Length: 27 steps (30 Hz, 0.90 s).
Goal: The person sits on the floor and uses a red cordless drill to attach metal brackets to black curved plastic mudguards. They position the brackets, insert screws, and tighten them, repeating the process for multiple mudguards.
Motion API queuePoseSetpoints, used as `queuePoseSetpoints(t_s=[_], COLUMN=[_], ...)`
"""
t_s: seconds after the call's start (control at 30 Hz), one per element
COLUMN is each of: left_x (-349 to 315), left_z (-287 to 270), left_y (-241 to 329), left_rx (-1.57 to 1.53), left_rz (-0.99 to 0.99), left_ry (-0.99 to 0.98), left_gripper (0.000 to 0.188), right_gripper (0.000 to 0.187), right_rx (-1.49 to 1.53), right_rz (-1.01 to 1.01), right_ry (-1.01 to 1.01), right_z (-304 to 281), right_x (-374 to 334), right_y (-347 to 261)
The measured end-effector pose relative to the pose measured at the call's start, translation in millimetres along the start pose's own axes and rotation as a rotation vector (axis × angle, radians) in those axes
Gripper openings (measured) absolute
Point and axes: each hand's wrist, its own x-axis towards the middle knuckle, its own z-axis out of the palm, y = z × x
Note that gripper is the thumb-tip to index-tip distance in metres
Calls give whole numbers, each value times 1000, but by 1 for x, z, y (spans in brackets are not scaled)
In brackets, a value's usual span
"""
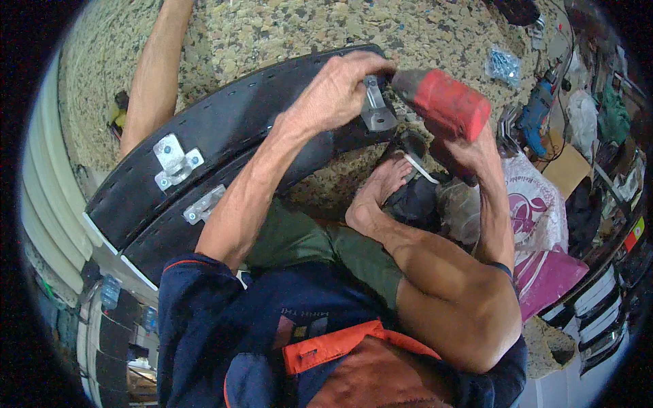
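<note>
The bracket [379,120] sits on the panel [224,112]. Just left of it, nearer, the left hand [335,88] curls, grip unclear; right of it, the right hand [471,155] clasps the drill [452,102], nose toward its far end.

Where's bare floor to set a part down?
Widest: speckled floor beyond the black curved panels, between the bare limb at upper left and the small packet. A smaller patch sits inside the panels' curve, by the foot. Crowded: the right side, with blue drill, plastic bag and cardboard; also around left hand, right hand and red driver.
</note>
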Motion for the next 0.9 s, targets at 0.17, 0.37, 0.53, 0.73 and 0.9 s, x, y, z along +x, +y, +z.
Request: queuePoseSetpoints(t_s=[0.17,0.37,0.53,0.73,0.9], left_x=[13,8,4,-39,-82], left_z=[-1,7,13,39,68], left_y=[-23,-33,-40,-16,2], left_rx=[-35,-66,-110,80,-52], left_rz=[-162,-176,-178,-139,-313], left_ry=[-47,24,63,608,337], left_gripper=[55,52,50,43,46], right_gripper=[52,52,47,41,36], right_rx=[168,109,14,-143,-227], right_rz=[398,408,315,205,146], right_ry=[-72,-143,-123,-148,-204], right_z=[-4,-3,2,-9,-17], right_x=[37,47,52,74,91], right_y=[-2,1,6,0,-17])
